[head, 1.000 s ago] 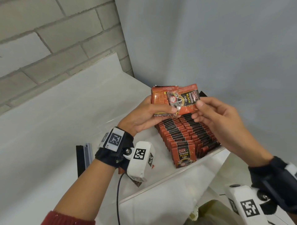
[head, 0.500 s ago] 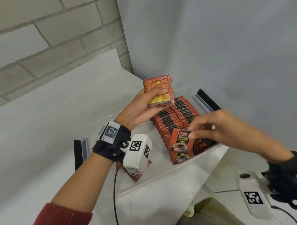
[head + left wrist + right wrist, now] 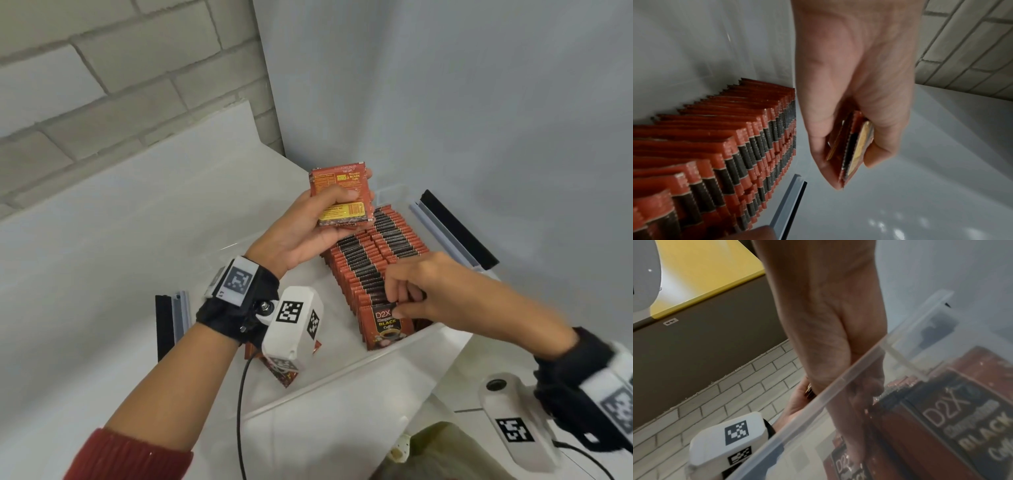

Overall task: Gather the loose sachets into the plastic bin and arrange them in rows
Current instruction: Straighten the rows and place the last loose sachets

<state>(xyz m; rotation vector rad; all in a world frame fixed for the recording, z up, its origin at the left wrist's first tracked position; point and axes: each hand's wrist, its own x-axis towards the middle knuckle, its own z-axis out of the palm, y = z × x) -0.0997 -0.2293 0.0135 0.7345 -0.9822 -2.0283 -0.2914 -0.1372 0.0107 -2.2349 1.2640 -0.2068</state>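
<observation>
My left hand (image 3: 327,214) is raised over the clear plastic bin (image 3: 346,377) and grips a small stack of orange sachets (image 3: 342,180), seen edge-on as the stack (image 3: 852,146) in the left wrist view. Two long rows of upright sachets (image 3: 376,260) fill the bin's right side. At the near end of the rows my right hand (image 3: 399,306) pinches the top of the front "D2X Black" sachet (image 3: 387,330) between thumb and curled fingers. That sachet (image 3: 962,418) shows through the bin wall (image 3: 838,381). A loose sachet (image 3: 286,377) lies in the bin under my left wrist camera.
Black-and-grey strips lie beside the bin at the back right (image 3: 455,233) and at the left (image 3: 171,318). A brick wall and a grey wall meet behind the white counter (image 3: 120,222). An olive bag (image 3: 442,452) sits below the counter's edge.
My right hand took one sachet from the left hand's stack and carried it down to the near end of the rows. The left hand kept its stack aloft.
</observation>
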